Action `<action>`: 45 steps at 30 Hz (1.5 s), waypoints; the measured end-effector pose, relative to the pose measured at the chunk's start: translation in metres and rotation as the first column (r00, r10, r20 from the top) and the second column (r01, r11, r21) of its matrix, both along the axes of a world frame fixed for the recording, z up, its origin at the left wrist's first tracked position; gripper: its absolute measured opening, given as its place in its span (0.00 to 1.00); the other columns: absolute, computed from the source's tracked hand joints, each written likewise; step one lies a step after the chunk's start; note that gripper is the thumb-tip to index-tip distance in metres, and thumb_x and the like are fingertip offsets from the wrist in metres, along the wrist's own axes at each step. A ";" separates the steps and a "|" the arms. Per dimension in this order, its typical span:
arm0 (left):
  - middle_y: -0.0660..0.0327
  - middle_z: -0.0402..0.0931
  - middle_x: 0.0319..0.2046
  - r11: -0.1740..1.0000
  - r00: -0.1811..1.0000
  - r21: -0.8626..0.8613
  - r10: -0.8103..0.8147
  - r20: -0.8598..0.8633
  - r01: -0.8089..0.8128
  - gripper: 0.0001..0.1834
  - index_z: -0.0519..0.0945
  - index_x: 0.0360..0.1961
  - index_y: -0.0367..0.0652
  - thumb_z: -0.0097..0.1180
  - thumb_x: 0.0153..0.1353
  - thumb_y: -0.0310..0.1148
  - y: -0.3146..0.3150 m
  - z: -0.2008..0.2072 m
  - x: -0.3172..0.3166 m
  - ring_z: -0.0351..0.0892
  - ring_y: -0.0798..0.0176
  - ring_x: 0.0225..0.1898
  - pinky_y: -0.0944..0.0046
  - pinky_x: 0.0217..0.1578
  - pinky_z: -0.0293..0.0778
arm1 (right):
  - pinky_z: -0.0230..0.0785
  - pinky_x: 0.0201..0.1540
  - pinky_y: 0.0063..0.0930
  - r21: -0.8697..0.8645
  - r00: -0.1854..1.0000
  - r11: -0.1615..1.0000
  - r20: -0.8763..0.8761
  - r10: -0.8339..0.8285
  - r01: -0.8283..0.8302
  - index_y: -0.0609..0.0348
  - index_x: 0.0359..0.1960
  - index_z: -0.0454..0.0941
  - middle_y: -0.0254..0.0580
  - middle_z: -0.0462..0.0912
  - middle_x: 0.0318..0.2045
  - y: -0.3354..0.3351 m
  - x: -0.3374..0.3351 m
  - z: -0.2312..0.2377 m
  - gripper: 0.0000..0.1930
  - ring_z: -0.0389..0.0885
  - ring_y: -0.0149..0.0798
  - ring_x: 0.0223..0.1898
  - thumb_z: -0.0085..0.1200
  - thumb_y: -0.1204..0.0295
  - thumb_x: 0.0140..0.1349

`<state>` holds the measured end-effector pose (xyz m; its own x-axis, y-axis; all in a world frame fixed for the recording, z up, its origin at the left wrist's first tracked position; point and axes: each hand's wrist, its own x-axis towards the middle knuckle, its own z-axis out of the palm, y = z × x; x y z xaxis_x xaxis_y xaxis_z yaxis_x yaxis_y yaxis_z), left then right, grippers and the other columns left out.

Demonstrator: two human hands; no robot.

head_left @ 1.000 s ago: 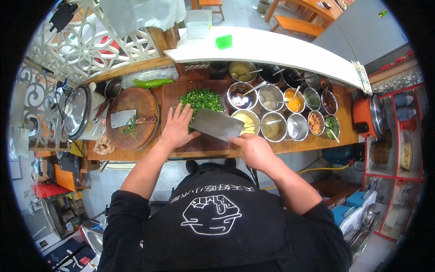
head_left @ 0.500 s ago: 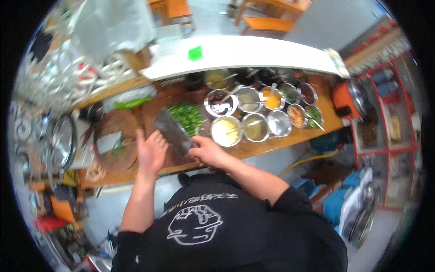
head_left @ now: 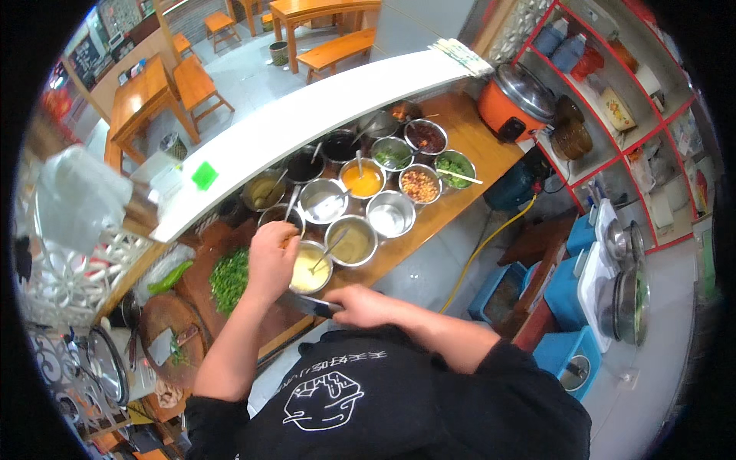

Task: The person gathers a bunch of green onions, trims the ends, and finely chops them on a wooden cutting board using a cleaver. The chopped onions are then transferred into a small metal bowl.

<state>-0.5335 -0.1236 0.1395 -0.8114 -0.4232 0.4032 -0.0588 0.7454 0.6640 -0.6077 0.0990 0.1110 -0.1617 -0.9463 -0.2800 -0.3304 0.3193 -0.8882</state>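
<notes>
In the head view, my left hand reaches over the board, its fingers curled at the near rim of a metal bowl with a spoon in it; the grip is partly hidden. My right hand is closed round the handle of a cleaver, held low at the counter's front edge. Chopped green herbs lie in a heap left of my left wrist. Beside that hand sits a bowl of pale yellow sauce with a spoon in it.
Several metal bowls, including one of peanuts, stand along the counter. At the far right is an orange cooker. A round chopping board with a second blade lies left. A white ledge runs behind.
My left hand has moved right and forward from beside the blade to the bowl. The cleaver has come off the herbs toward me and right. My view has turned right.
</notes>
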 end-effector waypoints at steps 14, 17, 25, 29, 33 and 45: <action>0.59 0.84 0.40 0.733 0.859 -0.555 -0.078 0.506 0.394 0.06 0.89 0.33 0.45 0.64 0.55 0.32 0.063 -0.126 -0.327 0.77 0.51 0.53 0.50 0.57 0.70 | 0.78 0.50 0.47 0.039 0.988 0.999 0.156 0.002 -0.008 0.61 0.56 0.81 0.58 0.87 0.40 0.132 -0.156 -0.011 0.19 0.87 0.61 0.44 0.60 0.72 0.63; 0.60 0.84 0.38 0.700 0.843 -0.577 -0.066 0.534 0.421 0.07 0.90 0.29 0.47 0.61 0.57 0.31 0.067 -0.137 -0.341 0.77 0.53 0.52 0.51 0.57 0.68 | 0.79 0.50 0.47 0.050 0.988 0.998 0.148 -0.038 0.031 0.61 0.56 0.81 0.58 0.87 0.41 0.145 -0.170 -0.021 0.19 0.87 0.60 0.45 0.60 0.72 0.63; 0.60 0.84 0.35 0.745 0.860 -0.534 -0.103 0.500 0.400 0.08 0.90 0.29 0.47 0.60 0.59 0.32 0.080 -0.135 -0.360 0.78 0.54 0.51 0.51 0.55 0.68 | 0.79 0.51 0.47 0.054 0.984 0.997 0.164 -0.066 0.057 0.60 0.56 0.82 0.58 0.88 0.42 0.146 -0.195 -0.016 0.19 0.87 0.60 0.46 0.60 0.72 0.62; 0.60 0.82 0.34 0.805 0.890 -0.488 -0.104 0.443 0.337 0.07 0.88 0.29 0.46 0.63 0.61 0.35 0.080 -0.137 -0.349 0.78 0.52 0.49 0.49 0.54 0.69 | 0.79 0.53 0.47 0.059 0.984 0.997 0.168 -0.057 0.047 0.59 0.57 0.82 0.58 0.88 0.44 0.143 -0.197 -0.020 0.20 0.87 0.60 0.48 0.59 0.71 0.62; 0.59 0.81 0.34 0.816 0.923 -0.484 -0.143 0.358 0.314 0.05 0.87 0.28 0.45 0.61 0.59 0.31 0.080 -0.125 -0.332 0.78 0.52 0.49 0.49 0.54 0.69 | 0.79 0.53 0.46 0.083 0.989 0.997 0.149 -0.017 0.005 0.57 0.60 0.82 0.57 0.88 0.45 0.149 -0.206 -0.015 0.23 0.87 0.58 0.47 0.60 0.72 0.62; 0.55 0.78 0.40 0.815 0.959 -0.535 -0.083 0.269 0.221 0.09 0.81 0.37 0.40 0.62 0.53 0.25 0.063 0.002 -0.181 0.78 0.48 0.55 0.38 0.60 0.71 | 0.78 0.52 0.29 0.183 0.766 0.896 0.468 -0.441 0.404 0.60 0.75 0.72 0.41 0.86 0.48 0.230 -0.267 0.075 0.34 0.83 0.31 0.45 0.57 0.82 0.63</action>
